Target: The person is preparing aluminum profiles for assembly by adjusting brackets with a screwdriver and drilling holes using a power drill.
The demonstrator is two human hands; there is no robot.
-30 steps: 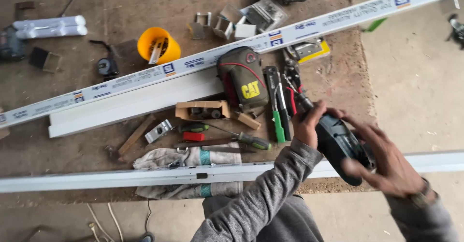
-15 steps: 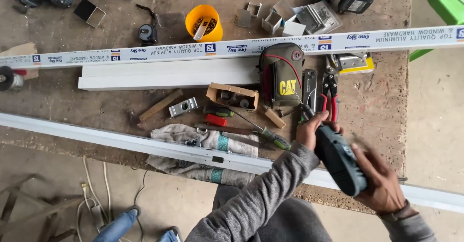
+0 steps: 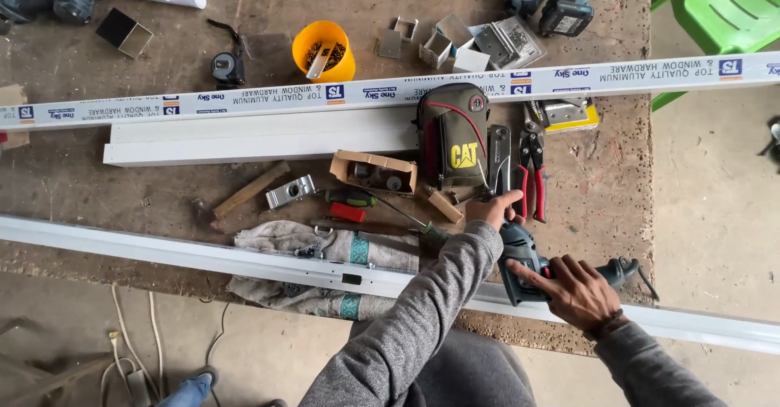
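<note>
While the brown worktop (image 3: 162,204) carries a long white aluminium profile (image 3: 187,254) along its near edge, a dark electric drill (image 3: 528,262) lies on that profile. Right hand (image 3: 578,292) rests over the drill body, its grip closed around it. Left hand (image 3: 492,209) touches the drill's front, fingers curled, beside red-handled pliers (image 3: 532,171).

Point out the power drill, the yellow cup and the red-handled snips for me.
power drill (image 3: 524,262), head view, on its dark body.
yellow cup (image 3: 323,52), head view, on its front wall.
red-handled snips (image 3: 536,186), head view, on one red handle.
</note>
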